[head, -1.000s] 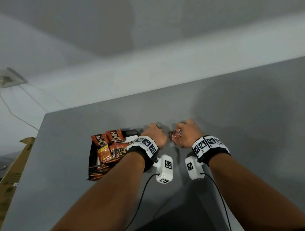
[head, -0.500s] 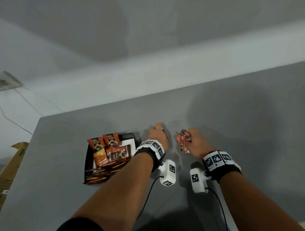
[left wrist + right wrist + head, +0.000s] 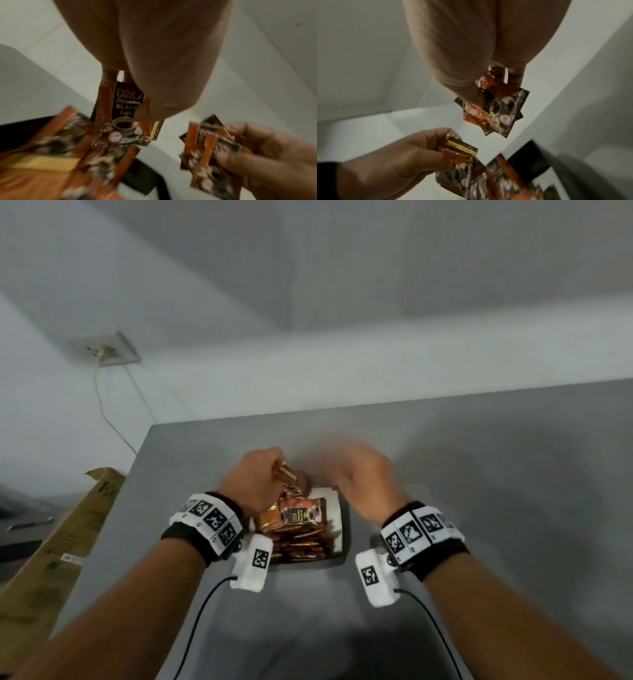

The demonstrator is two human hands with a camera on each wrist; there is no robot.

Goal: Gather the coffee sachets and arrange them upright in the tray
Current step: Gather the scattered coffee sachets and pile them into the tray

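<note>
A black tray (image 3: 345,529) with a white lining sits mid-table and holds several orange-brown coffee sachets (image 3: 301,518), some standing, some lying. My left hand (image 3: 270,472) hovers over the tray's far left and pinches one D2X sachet (image 3: 125,112) between thumb and fingers. My right hand (image 3: 346,482), blurred, is over the tray's far right corner. In the right wrist view it grips two or more overlapping sachets (image 3: 498,108). The left wrist view shows those same sachets (image 3: 211,152) in the right hand beside the tray wall (image 3: 140,180).
The grey table (image 3: 496,508) stretches to the right and far side, and its left edge runs close to the tray. A cardboard box (image 3: 61,542) leans beside that edge. A wall socket (image 3: 106,350) with hanging cables is at the back left.
Both hands have lifted off the table to the right of the tray and moved over the tray, each carrying sachets. The view has swung left, centring the tray.
</note>
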